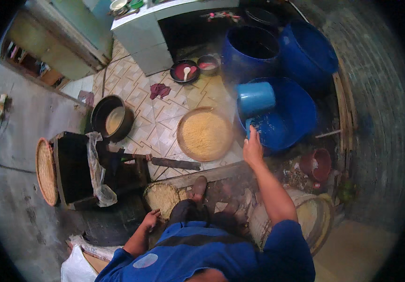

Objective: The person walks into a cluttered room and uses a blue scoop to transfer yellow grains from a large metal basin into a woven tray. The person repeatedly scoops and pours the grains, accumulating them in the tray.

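My right hand [253,149] grips the handle of a blue plastic dipper [257,96]. The dipper is raised over a large blue plastic tub [303,116], with splashed water or drops showing below it. Low on the left, my left hand [150,220] hangs with its fingertips beside a round container of pale crumbly meal [162,199]; it appears to hold nothing, and whether it touches the rim is unclear. On the tiled floor ahead lies a round tray [179,132] heaped with yellowish grains or meal [204,132].
Blue barrels [250,58] stand behind the tub. A dark pot [128,121] and a pan with a white ladle [185,73] sit on the tiles. Left, a dark wooden machine [72,169] has a projecting bar [176,164]. A red bucket [320,165] and large basket [259,225] flank my right.
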{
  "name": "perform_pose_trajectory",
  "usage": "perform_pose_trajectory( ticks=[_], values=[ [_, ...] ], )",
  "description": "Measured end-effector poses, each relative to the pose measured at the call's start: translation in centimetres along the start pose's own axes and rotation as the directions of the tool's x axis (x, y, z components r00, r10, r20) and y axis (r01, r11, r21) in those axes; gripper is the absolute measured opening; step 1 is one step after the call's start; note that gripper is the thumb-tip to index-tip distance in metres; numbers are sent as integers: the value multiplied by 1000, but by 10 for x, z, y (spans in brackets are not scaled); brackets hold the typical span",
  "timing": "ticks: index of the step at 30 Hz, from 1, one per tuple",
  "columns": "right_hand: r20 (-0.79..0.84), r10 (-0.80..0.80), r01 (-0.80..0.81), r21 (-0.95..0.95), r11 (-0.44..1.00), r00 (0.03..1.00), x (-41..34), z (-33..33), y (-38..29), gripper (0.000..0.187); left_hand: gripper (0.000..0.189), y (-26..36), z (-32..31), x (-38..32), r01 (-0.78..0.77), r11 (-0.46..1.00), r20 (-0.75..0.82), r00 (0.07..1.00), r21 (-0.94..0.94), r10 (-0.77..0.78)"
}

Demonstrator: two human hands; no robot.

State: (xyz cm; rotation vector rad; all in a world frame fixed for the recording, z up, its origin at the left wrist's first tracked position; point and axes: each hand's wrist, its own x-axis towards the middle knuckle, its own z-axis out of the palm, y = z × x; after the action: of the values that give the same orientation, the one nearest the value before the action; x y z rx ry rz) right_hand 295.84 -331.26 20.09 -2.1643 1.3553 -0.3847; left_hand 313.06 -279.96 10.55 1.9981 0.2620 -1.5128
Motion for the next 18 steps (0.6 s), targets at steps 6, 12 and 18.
perform_pose_trajectory(
  ticks=[6,12,18],
  values=[
    [-170,212,-52,649,759,963,-107,-59,81,47,44,16,9,8,-56,966,53,998,251,44],
    [-547,583,-240,572,784,601,-228,-123,200,46,42,64,52,3,-103,927,146,988,361,53],
    [-295,929,-839,427,339,225,-370,-105,350,52,51,111,112,-11,-252,828,304,947,501,105]
  ],
)
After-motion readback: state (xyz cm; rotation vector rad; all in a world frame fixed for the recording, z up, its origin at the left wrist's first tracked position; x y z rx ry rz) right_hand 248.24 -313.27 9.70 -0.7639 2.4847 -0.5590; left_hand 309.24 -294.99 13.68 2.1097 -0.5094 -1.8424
